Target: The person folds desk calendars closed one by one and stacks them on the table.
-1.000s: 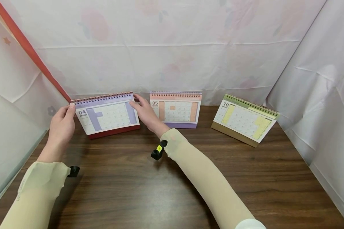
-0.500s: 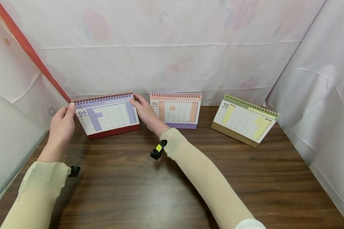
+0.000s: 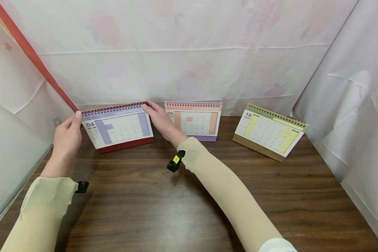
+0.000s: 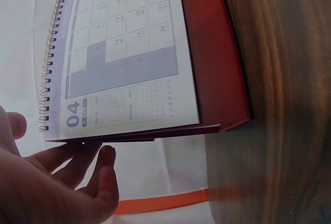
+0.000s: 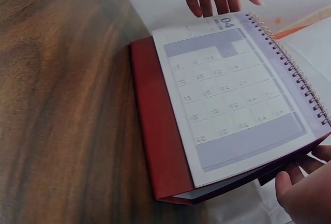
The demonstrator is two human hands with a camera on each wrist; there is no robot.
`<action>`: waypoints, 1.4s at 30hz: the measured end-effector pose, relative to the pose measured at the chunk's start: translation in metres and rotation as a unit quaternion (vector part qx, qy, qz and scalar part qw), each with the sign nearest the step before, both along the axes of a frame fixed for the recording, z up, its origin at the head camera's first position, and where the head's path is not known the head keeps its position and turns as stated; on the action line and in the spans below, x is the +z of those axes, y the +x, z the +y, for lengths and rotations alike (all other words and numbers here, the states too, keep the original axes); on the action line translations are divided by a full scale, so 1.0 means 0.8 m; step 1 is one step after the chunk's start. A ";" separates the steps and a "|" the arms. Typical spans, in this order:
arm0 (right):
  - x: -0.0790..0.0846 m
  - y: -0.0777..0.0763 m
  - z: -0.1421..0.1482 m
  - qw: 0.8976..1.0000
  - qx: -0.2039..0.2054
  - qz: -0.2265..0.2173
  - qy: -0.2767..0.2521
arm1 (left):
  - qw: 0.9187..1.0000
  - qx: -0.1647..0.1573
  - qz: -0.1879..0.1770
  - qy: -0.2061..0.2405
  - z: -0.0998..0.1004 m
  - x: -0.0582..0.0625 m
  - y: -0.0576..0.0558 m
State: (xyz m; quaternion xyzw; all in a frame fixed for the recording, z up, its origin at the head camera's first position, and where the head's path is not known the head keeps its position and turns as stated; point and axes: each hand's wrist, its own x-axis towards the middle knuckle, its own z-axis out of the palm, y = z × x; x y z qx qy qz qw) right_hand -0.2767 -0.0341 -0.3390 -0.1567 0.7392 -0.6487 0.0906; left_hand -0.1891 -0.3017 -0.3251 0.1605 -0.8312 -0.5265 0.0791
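Note:
A desk calendar with a purple page marked 04 (image 3: 123, 127) stands on a red base at the left of the table, its spiral binding on top. My left hand (image 3: 67, 138) is at its left edge. In the left wrist view the fingers (image 4: 77, 164) reach the side of the calendar, with the thumb held apart from the page. At the opposite edge is my right hand (image 3: 160, 120), near the top corner. The right wrist view shows its fingers (image 5: 295, 172) against the side and partly hidden behind the calendar.
An orange-page calendar marked 05 (image 3: 196, 122) stands just right of my right hand, partly covered by it. Farther right is a green and yellow calendar marked 10 (image 3: 269, 131), turned at an angle. White patterned cloth (image 3: 182, 52) hangs behind the brown wooden table (image 3: 138, 210).
My right hand has shifted slightly up along the calendar's right edge, its thumb nearer the top corner. The left hand and the calendars have hardly moved.

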 end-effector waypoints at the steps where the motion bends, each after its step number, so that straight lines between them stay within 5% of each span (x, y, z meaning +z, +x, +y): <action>1: 0.002 0.000 0.000 1.000 0.000 0.000 0.000 | 1.000 0.003 0.003 0.002 0.001 0.001 0.000; 15: 0.013 0.004 0.004 1.000 0.007 -0.012 -0.019 | 0.996 0.067 0.035 0.038 0.006 0.006 -0.004; 42: 0.019 0.010 0.006 0.997 0.012 0.038 -0.063 | 0.984 0.111 0.088 0.104 0.007 0.010 -0.005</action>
